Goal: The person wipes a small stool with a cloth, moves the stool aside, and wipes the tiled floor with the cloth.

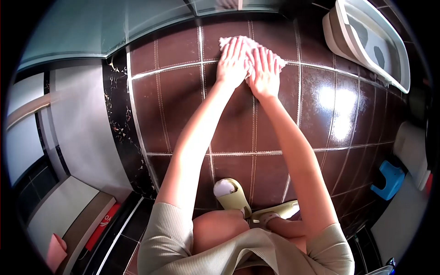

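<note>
A pale pink-white cloth lies bunched on the brown tiled floor, close to the base of the glass panel. Both arms reach forward to it. My left hand rests flat on the cloth's left part, its fingers stretched out. Just to its right, my right hand presses on the cloth with straight, slightly spread fingers. The palms and fingers cover much of the cloth, whose edges show beyond the fingertips and at the right.
A white and beige plastic tub stands at the upper right. A blue plastic stool is at the right. Glass panels border the floor ahead, and a black patterned sill runs along the left. My yellow-green slippers are below.
</note>
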`<control>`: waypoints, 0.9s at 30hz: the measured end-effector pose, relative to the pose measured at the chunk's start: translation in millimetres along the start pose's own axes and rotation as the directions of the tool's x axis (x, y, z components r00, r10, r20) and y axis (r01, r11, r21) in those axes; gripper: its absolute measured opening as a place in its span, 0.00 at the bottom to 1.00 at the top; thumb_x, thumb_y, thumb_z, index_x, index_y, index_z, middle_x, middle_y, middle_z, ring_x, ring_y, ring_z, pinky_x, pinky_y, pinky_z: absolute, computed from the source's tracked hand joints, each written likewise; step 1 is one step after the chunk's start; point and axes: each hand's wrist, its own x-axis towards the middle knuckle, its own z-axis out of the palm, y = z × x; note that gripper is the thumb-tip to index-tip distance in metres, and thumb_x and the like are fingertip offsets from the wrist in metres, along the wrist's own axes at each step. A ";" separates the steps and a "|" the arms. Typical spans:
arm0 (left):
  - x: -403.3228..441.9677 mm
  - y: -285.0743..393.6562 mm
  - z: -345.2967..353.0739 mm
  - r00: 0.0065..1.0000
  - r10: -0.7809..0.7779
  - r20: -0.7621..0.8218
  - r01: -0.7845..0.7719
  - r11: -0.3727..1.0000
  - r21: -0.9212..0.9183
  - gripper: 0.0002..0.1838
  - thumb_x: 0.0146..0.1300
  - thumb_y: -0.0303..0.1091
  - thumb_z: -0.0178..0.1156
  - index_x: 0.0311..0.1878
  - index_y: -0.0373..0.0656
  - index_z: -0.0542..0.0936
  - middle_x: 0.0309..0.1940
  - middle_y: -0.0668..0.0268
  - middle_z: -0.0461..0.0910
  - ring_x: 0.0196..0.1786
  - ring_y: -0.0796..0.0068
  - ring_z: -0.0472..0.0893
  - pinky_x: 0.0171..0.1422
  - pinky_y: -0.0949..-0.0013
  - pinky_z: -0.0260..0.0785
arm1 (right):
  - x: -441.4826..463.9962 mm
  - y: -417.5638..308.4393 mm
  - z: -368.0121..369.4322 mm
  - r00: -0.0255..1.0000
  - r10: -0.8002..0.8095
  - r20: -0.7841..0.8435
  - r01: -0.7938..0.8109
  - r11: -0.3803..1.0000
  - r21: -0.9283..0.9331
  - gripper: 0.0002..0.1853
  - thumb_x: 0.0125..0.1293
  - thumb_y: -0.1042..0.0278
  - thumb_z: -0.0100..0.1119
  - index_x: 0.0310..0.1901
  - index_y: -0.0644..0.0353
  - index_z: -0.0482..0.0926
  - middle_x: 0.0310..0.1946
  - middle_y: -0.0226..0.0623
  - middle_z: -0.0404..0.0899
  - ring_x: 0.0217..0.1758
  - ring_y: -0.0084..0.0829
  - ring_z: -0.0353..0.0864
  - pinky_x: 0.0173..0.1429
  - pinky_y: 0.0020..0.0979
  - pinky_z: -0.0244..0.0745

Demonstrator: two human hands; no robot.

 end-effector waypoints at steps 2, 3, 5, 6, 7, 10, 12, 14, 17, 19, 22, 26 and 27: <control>-18.6 -12.9 -6.5 0.995 -0.080 -0.052 0.076 0.994 -0.077 0.33 0.65 0.41 0.46 0.69 0.31 0.59 0.71 0.52 0.58 0.75 0.60 0.55 0.79 0.59 0.41 | -3.5 -14.7 4.4 0.995 -0.099 0.027 0.096 0.992 0.080 0.31 0.66 0.55 0.43 0.71 0.55 0.58 0.72 0.41 0.55 0.76 0.43 0.49 0.78 0.46 0.38; -33.2 -15.2 -9.2 0.990 -0.131 -0.046 0.130 0.991 -0.029 0.33 0.65 0.41 0.46 0.69 0.31 0.58 0.71 0.51 0.57 0.75 0.58 0.54 0.79 0.58 0.41 | -8.8 -25.6 4.3 0.990 -0.123 0.063 0.117 0.989 0.092 0.31 0.66 0.55 0.42 0.71 0.54 0.58 0.73 0.39 0.55 0.77 0.42 0.48 0.78 0.46 0.37; -77.5 -14.2 -16.3 0.977 -0.212 -0.011 0.213 0.975 0.064 0.34 0.65 0.42 0.45 0.70 0.31 0.57 0.71 0.49 0.56 0.75 0.54 0.52 0.79 0.55 0.40 | -27.0 -44.9 0.0 0.961 -0.223 0.163 0.197 0.967 0.160 0.32 0.65 0.56 0.43 0.71 0.55 0.58 0.73 0.40 0.54 0.77 0.42 0.48 0.78 0.46 0.36; -101.7 -10.6 -23.5 0.970 -0.243 0.010 0.240 0.965 0.107 0.34 0.65 0.42 0.45 0.70 0.30 0.56 0.71 0.48 0.55 0.75 0.51 0.51 0.79 0.54 0.39 | -38.1 -52.9 -6.1 0.935 -0.284 0.213 0.232 0.943 0.240 0.32 0.65 0.57 0.43 0.70 0.56 0.59 0.73 0.42 0.54 0.77 0.43 0.48 0.78 0.46 0.36; -124.9 -3.7 -35.2 0.960 -0.272 0.071 0.267 0.961 0.074 0.35 0.66 0.43 0.44 0.70 0.29 0.55 0.72 0.46 0.53 0.75 0.50 0.50 0.79 0.53 0.39 | -57.1 -58.8 -8.5 0.912 -0.338 0.234 0.267 0.919 0.289 0.32 0.65 0.57 0.44 0.70 0.57 0.59 0.73 0.41 0.54 0.77 0.43 0.48 0.78 0.47 0.36; -203.3 36.0 -67.5 0.922 -0.340 0.186 0.356 0.932 -0.062 0.34 0.65 0.40 0.42 0.69 0.26 0.56 0.71 0.43 0.53 0.75 0.49 0.51 0.78 0.52 0.38 | -135.9 -63.8 -21.6 0.768 -0.497 0.403 0.384 0.862 0.331 0.33 0.66 0.55 0.44 0.70 0.60 0.58 0.73 0.42 0.53 0.77 0.42 0.48 0.78 0.46 0.35; -254.7 66.8 -75.5 0.908 -0.314 0.278 0.340 0.939 -0.051 0.34 0.64 0.38 0.41 0.68 0.23 0.56 0.71 0.41 0.52 0.75 0.48 0.51 0.78 0.51 0.38 | -190.9 -52.6 -36.8 0.655 -0.589 0.473 0.480 0.808 0.341 0.34 0.67 0.54 0.44 0.71 0.62 0.56 0.74 0.42 0.51 0.78 0.42 0.46 0.78 0.46 0.35; -274.4 81.1 -80.4 0.888 -0.285 0.359 0.324 0.945 -0.050 0.34 0.63 0.37 0.41 0.68 0.20 0.55 0.71 0.40 0.52 0.75 0.47 0.51 0.78 0.51 0.38 | -210.4 -45.9 -44.1 0.609 -0.630 0.483 0.571 0.770 0.285 0.34 0.67 0.52 0.43 0.71 0.61 0.56 0.73 0.42 0.52 0.78 0.39 0.44 0.79 0.45 0.34; -258.3 68.6 -81.7 0.920 -0.263 0.290 0.310 0.942 -0.128 0.34 0.63 0.37 0.42 0.68 0.21 0.56 0.71 0.41 0.53 0.75 0.48 0.51 0.78 0.51 0.39 | -183.3 -44.4 -46.1 0.581 -0.647 0.493 0.552 0.759 0.345 0.33 0.66 0.54 0.45 0.70 0.61 0.58 0.72 0.43 0.55 0.77 0.40 0.49 0.78 0.45 0.38; -227.8 48.9 -78.6 0.931 -0.275 0.238 0.314 0.938 -0.147 0.34 0.64 0.38 0.43 0.69 0.23 0.55 0.71 0.43 0.53 0.75 0.49 0.51 0.78 0.52 0.39 | -148.4 -49.6 -37.8 0.622 -0.623 0.474 0.493 0.782 0.380 0.33 0.65 0.56 0.46 0.69 0.62 0.59 0.72 0.44 0.56 0.76 0.43 0.50 0.78 0.46 0.39; -167.9 9.2 -58.6 0.960 -0.273 0.060 0.278 0.956 -0.098 0.36 0.64 0.38 0.45 0.71 0.27 0.52 0.71 0.42 0.52 0.75 0.48 0.52 0.78 0.52 0.41 | -87.9 -64.4 -22.6 0.827 -0.518 0.219 0.421 0.828 0.369 0.30 0.64 0.59 0.47 0.66 0.63 0.64 0.68 0.46 0.61 0.73 0.46 0.55 0.77 0.46 0.43; -123.6 -24.3 -34.2 0.978 -0.208 0.017 0.208 0.971 -0.116 0.35 0.64 0.37 0.46 0.72 0.31 0.53 0.71 0.46 0.53 0.75 0.51 0.51 0.79 0.54 0.40 | -58.4 -69.7 -2.2 0.921 -0.370 0.122 0.325 0.902 0.285 0.31 0.63 0.57 0.48 0.66 0.64 0.63 0.69 0.46 0.60 0.73 0.47 0.55 0.77 0.48 0.43; -114.2 -28.3 -33.8 0.989 -0.140 0.038 0.143 0.986 -0.089 0.35 0.63 0.37 0.46 0.71 0.31 0.54 0.72 0.47 0.54 0.75 0.53 0.51 0.79 0.54 0.40 | -55.3 -70.2 -3.1 0.943 -0.314 0.107 0.279 0.925 0.257 0.31 0.63 0.57 0.48 0.66 0.64 0.63 0.69 0.46 0.61 0.73 0.48 0.55 0.76 0.48 0.43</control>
